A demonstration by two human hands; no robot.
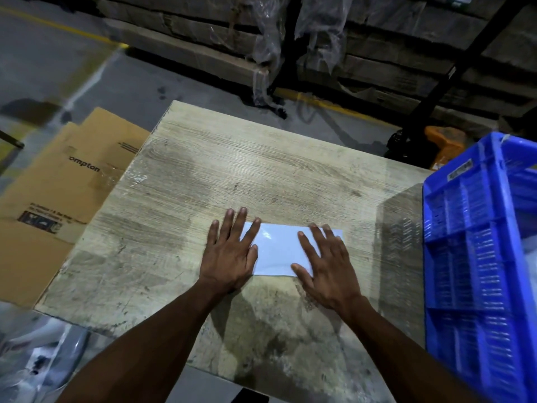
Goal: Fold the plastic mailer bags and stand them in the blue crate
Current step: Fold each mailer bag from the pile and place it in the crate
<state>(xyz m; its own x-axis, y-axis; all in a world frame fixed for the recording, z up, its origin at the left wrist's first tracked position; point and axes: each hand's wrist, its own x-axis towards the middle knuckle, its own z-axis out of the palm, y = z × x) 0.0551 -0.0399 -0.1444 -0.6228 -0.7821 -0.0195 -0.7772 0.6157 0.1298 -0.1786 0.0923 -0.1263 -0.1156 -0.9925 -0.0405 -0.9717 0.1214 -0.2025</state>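
Note:
A folded white plastic mailer bag [279, 248] lies flat on the wooden table [220, 175], near its front middle. My left hand [231, 251] presses on the bag's left end with straight, spread fingers. My right hand [325, 266] lies flat on the bag's right end, fingers straight. The blue crate [479, 257] stands at the table's right edge, a short way right of my right hand. Its inside is mostly hidden behind its slotted wall.
Flattened cardboard boxes [64, 193] lie on the floor left of the table. Clear plastic bags [37, 362] sit at the lower left. Shelving with wrapped cartons [334, 39] stands behind the table. An orange pallet jack [441, 144] is at the back right.

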